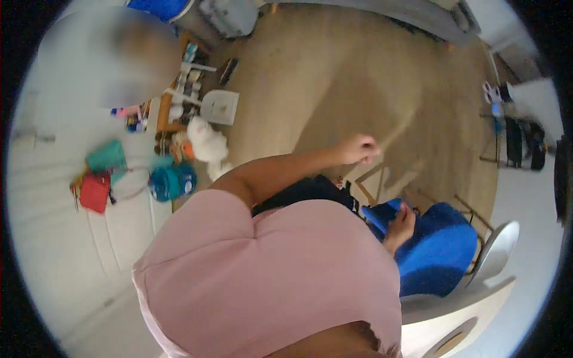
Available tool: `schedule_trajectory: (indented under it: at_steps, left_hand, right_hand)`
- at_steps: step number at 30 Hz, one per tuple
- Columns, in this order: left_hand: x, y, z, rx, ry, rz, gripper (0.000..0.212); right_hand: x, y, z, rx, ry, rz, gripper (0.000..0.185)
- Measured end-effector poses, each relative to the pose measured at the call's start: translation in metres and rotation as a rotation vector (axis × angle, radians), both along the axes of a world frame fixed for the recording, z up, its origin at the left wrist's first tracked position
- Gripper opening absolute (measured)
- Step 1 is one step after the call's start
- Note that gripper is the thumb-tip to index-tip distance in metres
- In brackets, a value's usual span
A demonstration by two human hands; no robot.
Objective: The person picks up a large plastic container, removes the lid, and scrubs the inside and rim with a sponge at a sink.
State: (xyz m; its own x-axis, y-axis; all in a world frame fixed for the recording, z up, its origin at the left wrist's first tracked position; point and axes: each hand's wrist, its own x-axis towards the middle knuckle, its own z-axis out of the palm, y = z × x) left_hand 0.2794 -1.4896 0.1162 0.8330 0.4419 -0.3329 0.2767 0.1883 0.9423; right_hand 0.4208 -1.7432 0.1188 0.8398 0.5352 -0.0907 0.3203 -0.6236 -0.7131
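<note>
My left hand (359, 150) is stretched out over the wood-look floor, its fingers curled in a loose fist with no object visible in them. My right hand (401, 226) is at the right side of my pink shirt (277, 268), its fingers raised and close together, in front of a blue fabric-covered chair (438, 246). Whether it touches or pinches the blue fabric cannot be told. Beyond the shirt, dark legwear (300, 194) shows below my left forearm. A small wooden frame (369, 185) stands on the floor between the hands.
Left are a white plush-like thing (207, 141), a white stool (220, 107), shelves, a large blue water bottle (172, 182), and red (95, 193) and teal (107, 156) bags on a white door. A round white-grey disc (497, 250) and a pale table edge (474, 300) are lower right.
</note>
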Motion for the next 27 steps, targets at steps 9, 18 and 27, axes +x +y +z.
schedule_trajectory:
  at_steps: [9, 18, 27]
  left_hand:
    - [0.092, -0.004, -0.063, 0.088, -0.906, 0.437, 0.043]
    - [-0.057, 0.003, 0.035, -0.345, -0.418, 0.618, 0.057]
    - [-0.274, -0.014, -0.038, 0.11, -0.228, 1.148, 0.015]
  right_hand:
    - [-0.036, 0.21, 0.059, 0.418, -0.478, 1.233, 0.049]
    - [0.103, 0.187, -0.114, -0.396, -0.551, 1.192, 0.036]
    - [0.01, 0.177, -0.168, -0.76, -0.219, 1.261, 0.022]
